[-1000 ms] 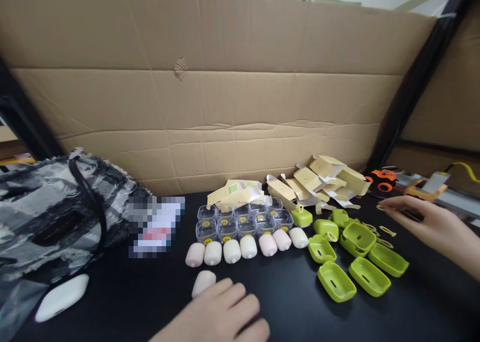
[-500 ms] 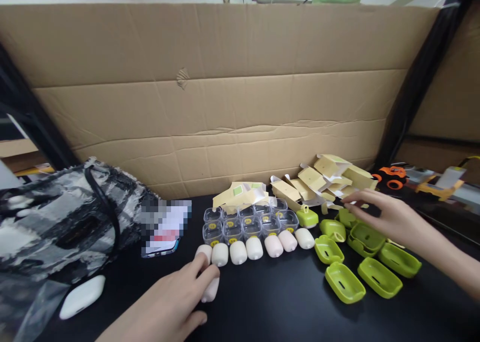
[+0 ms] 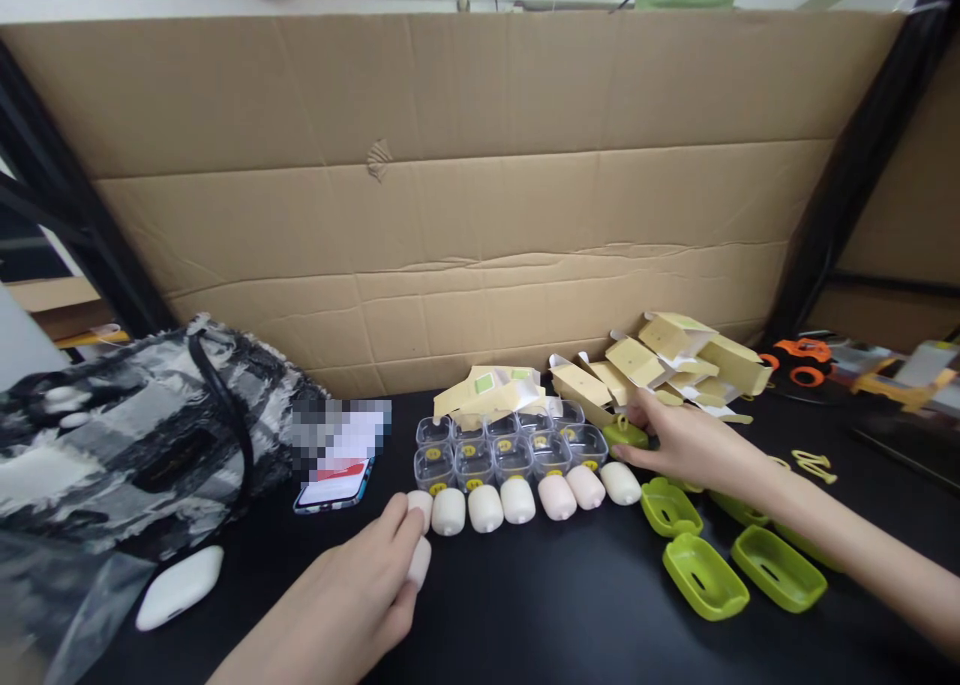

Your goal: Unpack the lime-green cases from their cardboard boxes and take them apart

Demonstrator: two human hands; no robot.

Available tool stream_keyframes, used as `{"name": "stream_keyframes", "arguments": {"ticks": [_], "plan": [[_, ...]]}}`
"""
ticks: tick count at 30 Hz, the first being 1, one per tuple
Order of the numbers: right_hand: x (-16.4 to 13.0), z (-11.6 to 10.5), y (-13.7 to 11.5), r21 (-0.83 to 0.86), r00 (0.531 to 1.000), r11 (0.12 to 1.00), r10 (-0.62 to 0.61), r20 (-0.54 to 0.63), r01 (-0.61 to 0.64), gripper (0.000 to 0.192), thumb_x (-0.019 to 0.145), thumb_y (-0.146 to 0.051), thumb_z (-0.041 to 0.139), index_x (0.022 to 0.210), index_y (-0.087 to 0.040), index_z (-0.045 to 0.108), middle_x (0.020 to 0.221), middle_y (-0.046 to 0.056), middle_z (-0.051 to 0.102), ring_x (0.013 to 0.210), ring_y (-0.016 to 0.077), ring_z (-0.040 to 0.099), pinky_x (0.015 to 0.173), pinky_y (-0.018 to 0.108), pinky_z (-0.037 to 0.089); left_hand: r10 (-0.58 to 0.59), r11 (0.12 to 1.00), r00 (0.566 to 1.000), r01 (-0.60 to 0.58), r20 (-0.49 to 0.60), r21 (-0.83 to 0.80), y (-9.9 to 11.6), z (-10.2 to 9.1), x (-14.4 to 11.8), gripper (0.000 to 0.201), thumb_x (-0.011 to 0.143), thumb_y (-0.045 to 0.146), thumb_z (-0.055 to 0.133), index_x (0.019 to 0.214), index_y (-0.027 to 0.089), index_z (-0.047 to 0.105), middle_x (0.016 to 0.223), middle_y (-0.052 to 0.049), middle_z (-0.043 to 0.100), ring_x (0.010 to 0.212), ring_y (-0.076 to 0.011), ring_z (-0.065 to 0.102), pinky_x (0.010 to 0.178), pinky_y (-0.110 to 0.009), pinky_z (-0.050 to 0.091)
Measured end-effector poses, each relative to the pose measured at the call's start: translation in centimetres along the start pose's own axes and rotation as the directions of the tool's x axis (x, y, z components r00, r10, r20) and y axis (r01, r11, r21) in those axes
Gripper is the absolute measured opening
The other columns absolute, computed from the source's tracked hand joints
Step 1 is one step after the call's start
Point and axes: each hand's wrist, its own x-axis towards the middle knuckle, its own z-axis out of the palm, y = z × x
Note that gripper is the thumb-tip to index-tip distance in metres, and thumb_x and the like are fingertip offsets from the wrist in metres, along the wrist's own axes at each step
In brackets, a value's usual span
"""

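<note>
1. Left hand (image 3: 352, 590) pinches a cream case (image 3: 417, 561) on the black table (image 3: 540, 615), below the cream row (image 3: 525, 497).
2. Clear boxes (image 3: 510, 443) sit just behind that row.
3. Right hand (image 3: 686, 443) seems to grip a green case (image 3: 624, 432), fingers curled; green shells (image 3: 705, 575) lie nearby.

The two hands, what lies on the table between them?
In the head view, a row of pale oval cases runs from the left hand toward the right hand.
</note>
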Motion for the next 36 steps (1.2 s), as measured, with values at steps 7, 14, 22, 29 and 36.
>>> {"name": "stream_keyframes", "arguments": {"ticks": [7, 14, 22, 29, 36], "plan": [[-0.2, 0.8, 0.1, 0.043, 0.996, 0.997, 0.066, -0.057, -0.063, 0.028, 0.073, -0.039, 0.056, 0.093, -0.021, 0.047, 0.081, 0.008, 0.070, 0.066, 0.0263, 0.067, 0.055, 0.033, 0.047, -0.046, 0.999, 0.996, 0.048, 0.079, -0.022, 0.6, -0.6, 0.2, 0.044, 0.080, 0.009, 0.039, 0.123, 0.011, 0.047, 0.102, -0.015, 0.066, 0.089, -0.0284, 0.068, 0.075, -0.038, 0.053], [-1.1, -1.0, -0.4, 0.092, 0.961, 0.987, 0.151, -0.230, -0.133, 0.024, 0.077, -0.041, 0.051, 0.086, -0.023, 0.037, 0.078, 0.006, 0.063, 0.063, 0.0247, 0.062, 0.058, 0.036, 0.045, -0.068, 0.998, 0.996, 0.068, 0.058, 0.011, 0.8, -1.0, 0.5, 0.032, 0.081, 0.011, 0.037, 0.104, 0.013, 0.058, 0.097, -0.014, 0.066, 0.085, -0.0275, 0.067, 0.073, -0.037, 0.051], [-2.2, -2.7, -2.5, 0.517, 0.920, 0.833, 0.023, -0.390, 0.198, 0.020, 0.080, -0.030, 0.056, 0.089, -0.024, 0.038, 0.089, 0.003, 0.052, 0.089, 0.0214, 0.057, 0.080, 0.036, 0.047, -0.072, 0.997, 0.997, 0.072, 0.010, -0.014, -0.5, -0.5, -0.1, 0.016, 0.076, 0.023, 0.053, 0.089, 0.019, 0.062, 0.095, -0.010, 0.069, 0.090, -0.0282, 0.066, 0.075, -0.034, 0.049], [-4.2, -4.1, -6.8, 0.800, 0.985, 0.579, -0.156, -0.078, 0.155, 0.047, 0.071, -0.009, 0.061, 0.103, -0.028, 0.030, 0.103, 0.002, 0.057, 0.101, 0.0177, 0.058, 0.088, 0.031, 0.045, 0.037, 0.856, 0.994, -0.085, -0.104, -0.511, 2.2, 0.6, 0.6, 0.033, 0.081, 0.049, 0.054, 0.097, 0.020, 0.052, 0.085, -0.008, 0.063, 0.078, -0.0242, 0.060, 0.071, -0.035, 0.044], [-5.6, -2.1, -9.4, 0.936, 0.903, 0.350, -0.416, 0.112, 0.045, 0.052, 0.061, -0.002, 0.057, 0.106, -0.025, 0.042, 0.105, 0.002, 0.057, 0.102, 0.0195, 0.057, 0.094, 0.035, 0.044, 0.571, -0.300, 0.818, 0.289, 0.071, -0.909, 7.7, 6.2, 4.0, 0.079, 0.052, 0.066, 0.074, 0.105, 0.018, 0.041, 0.063, 0.005, 0.053, 0.048, -0.0051, 0.042, 0.049, -0.018, 0.028]]}}
